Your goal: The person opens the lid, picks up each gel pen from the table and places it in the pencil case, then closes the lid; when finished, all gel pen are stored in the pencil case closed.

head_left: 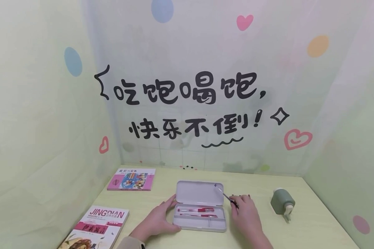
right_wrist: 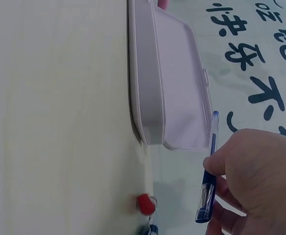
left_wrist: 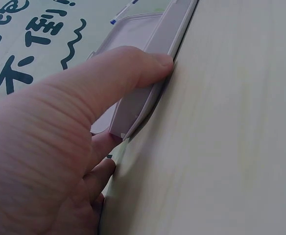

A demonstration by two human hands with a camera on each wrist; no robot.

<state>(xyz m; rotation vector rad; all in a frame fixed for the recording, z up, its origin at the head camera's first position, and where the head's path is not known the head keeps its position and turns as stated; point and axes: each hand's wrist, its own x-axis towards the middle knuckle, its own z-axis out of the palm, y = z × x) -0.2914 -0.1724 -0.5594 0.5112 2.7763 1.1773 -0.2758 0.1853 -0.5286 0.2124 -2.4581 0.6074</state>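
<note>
at the left end of the table (head_left: 162,192), a white book (head_left: 96,221) with a red title band and the word "jingdian" lies nearest the viewer, partly cut off by the frame; behind it, well apart, a pink-and-white book (head_left: 134,180) lies flat near the wall (head_left: 180,45). next comes the left hand (head_left: 160,218), a beige sleeve (head_left: 132,242) at its wrist, gripping the left end of the pale lilac pencil case (head_left: 191,224): the thumb lies on the front wall, a finger round the corner. the pencil case sits open on the table between the two hands, its lid (head_left: 196,193) leaning back on the far side, below the wall's black lettering (head_left: 202,88). two red pens (head_left: 195,210) lie lengthwise in the back compartment (the front one close along the divider). to the right, the right hand (head_left: 246,214) pinches a blue pen (right_wrist: 212,147) between thumb and fingers, holding it tilted above the table, one end towards the lid; whether they touch i cannot tell. farther right, apart from the hand, is a grey-green bottle (head_left: 283,200) with a pale nozzle facing the viewer.
</note>
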